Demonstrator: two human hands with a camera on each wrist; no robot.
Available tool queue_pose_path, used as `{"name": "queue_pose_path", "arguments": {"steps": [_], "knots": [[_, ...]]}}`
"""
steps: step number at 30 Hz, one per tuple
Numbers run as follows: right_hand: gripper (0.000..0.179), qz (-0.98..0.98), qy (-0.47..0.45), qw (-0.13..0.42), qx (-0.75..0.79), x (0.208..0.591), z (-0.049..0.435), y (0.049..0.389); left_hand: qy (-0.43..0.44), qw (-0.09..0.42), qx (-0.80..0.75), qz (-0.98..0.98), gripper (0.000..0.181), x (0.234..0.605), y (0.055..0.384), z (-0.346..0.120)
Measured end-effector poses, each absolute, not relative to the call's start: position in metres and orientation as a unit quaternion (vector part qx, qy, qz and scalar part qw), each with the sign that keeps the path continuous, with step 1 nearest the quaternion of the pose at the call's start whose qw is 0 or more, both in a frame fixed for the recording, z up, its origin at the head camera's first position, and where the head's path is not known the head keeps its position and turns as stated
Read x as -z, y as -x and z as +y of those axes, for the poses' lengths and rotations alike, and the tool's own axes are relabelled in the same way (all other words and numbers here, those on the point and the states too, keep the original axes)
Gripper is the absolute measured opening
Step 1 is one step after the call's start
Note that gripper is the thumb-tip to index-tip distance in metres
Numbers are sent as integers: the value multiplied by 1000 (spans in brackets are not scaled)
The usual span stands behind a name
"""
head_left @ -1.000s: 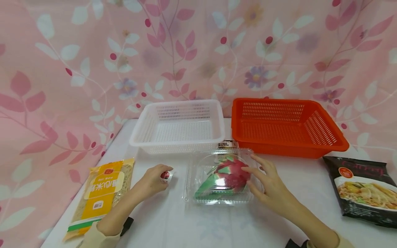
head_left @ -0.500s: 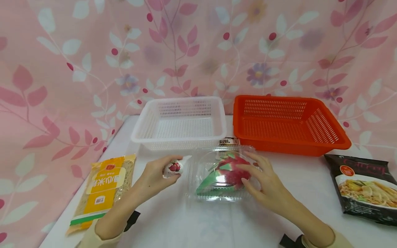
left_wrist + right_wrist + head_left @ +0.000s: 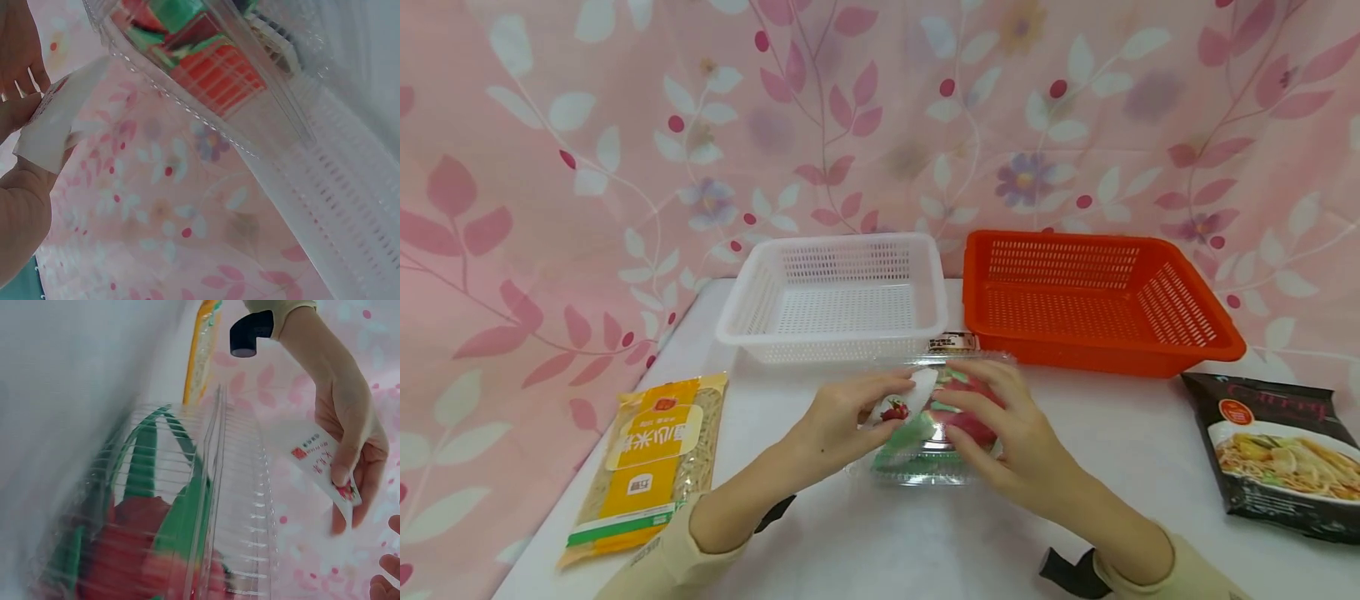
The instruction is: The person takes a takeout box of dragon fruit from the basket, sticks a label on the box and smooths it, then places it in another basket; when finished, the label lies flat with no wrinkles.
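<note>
My left hand [image 3: 827, 425] pinches a white label [image 3: 895, 410] printed with red fruit and red characters between thumb and fingers. In the left wrist view the label [image 3: 59, 122] is bent, its free end sticking out. A lidded clear plastic clamshell box [image 3: 917, 479] stands in front of me, with a red and green dragon fruit [image 3: 128, 556] inside. Spread over the right part of its lid is my right hand [image 3: 1030, 437], fingers loosely bent and holding nothing, tips close to the label. Only those fingertips [image 3: 382, 581] enter the right wrist view.
Behind the box stand a white basket [image 3: 835, 340] and a red basket [image 3: 1075, 358], with a small dark-and-white printed item [image 3: 952, 342] in front of them. A yellow noodle pack [image 3: 643, 458] lies left, a black noodle pack [image 3: 1277, 450] right.
My left hand has carried the label rightward, from beside the box to over its lid. My right hand has shifted left across the lid, and the two hands are now close together.
</note>
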State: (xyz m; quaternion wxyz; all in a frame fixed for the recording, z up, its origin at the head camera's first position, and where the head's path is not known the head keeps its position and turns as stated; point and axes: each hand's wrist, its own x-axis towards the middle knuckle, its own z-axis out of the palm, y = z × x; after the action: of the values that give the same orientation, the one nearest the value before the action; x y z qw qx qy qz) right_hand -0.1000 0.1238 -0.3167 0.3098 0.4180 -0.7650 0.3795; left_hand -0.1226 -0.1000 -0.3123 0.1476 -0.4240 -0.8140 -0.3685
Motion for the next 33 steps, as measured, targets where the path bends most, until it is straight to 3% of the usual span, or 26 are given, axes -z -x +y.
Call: {"name": "queue_pose_path", "arguments": {"steps": [8, 19, 27, 33], "knots": [[29, -775, -406, 333, -352, 314, 115, 107, 445, 157, 376, -797, 45, 308, 124, -81], [26, -793, -373, 314, -365, 320, 115, 108, 449, 152, 388, -790, 51, 308, 123, -72], [28, -781, -390, 319, -368, 319, 118, 109, 463, 117, 334, -812, 41, 312, 124, -70], [25, -767, -410, 327, -370, 318, 118, 110, 442, 83, 312, -837, 47, 315, 122, -74]]}}
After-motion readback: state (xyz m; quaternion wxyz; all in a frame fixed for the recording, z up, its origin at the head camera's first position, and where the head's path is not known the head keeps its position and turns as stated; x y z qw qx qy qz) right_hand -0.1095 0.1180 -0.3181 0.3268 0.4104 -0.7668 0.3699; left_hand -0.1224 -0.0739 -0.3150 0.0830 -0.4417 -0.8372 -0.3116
